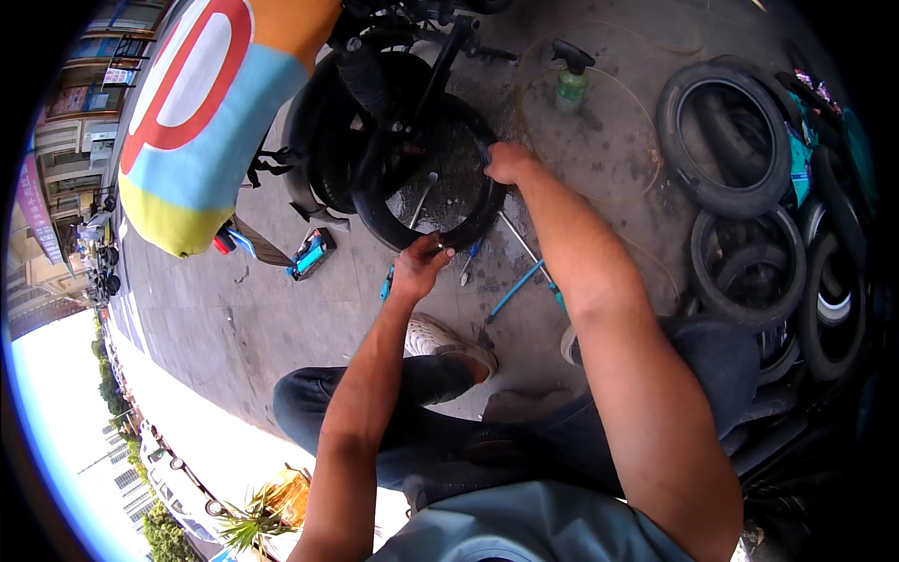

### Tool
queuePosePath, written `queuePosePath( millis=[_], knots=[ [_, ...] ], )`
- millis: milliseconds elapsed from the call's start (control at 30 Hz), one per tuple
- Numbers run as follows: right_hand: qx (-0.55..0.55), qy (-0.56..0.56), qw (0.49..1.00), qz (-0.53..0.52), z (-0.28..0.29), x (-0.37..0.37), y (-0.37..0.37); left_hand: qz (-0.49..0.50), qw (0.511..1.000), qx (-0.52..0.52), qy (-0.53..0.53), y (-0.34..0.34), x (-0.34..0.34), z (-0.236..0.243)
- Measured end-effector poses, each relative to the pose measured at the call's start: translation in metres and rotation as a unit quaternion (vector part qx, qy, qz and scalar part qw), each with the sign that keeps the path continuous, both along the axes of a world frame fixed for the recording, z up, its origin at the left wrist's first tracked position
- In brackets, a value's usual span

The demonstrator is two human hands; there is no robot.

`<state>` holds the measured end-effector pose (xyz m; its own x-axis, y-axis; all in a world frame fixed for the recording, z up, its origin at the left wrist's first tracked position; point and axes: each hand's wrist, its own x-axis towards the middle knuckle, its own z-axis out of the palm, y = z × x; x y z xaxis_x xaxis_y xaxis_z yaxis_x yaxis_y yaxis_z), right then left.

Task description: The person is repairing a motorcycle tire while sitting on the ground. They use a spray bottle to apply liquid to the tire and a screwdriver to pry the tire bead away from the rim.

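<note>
A smooth black inner tube [367, 201] is held up in front of the raised rear part of a motorbike [370, 84]. My left hand [421, 267] is closed on its near edge, thumb and fingers pinched round it. On the right side of the ring, my right hand [510, 164] grips it, the fingers partly hidden. Through the ring shows wet floor with a metal lever [426, 197] lying on it. A black wheel [314, 150] stands just behind and left of the tube.
Several tools lie by my feet, among them a blue-handled bar [515, 290] and a metal rod [521, 236]. Left of them sits a small blue tool tray [311, 254]. A green spray bottle [571, 80] stands beyond, near a thin hose [655, 140]. Used tyres [726, 197] are piled at right.
</note>
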<state>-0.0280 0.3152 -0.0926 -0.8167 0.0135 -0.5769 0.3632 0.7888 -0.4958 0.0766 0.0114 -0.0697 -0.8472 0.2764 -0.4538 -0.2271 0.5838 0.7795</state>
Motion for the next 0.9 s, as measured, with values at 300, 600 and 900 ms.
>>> queuePosePath(
  millis=[300,600,900],
  knots=[
    [0.006,0.007,1.0,-0.001,0.009,0.007,0.0,0.007,1.0,0.01,0.004,-0.004,0.0,-0.001],
    [0.032,0.024,0.999,-0.015,-0.013,0.011,0.006,0.018,1.0,0.005,-0.017,0.008,-0.002,0.003],
    [-0.018,0.201,0.943,0.266,-0.013,0.071,-0.073,0.014,0.999,0.011,-0.034,0.011,-0.004,0.016]
  ],
)
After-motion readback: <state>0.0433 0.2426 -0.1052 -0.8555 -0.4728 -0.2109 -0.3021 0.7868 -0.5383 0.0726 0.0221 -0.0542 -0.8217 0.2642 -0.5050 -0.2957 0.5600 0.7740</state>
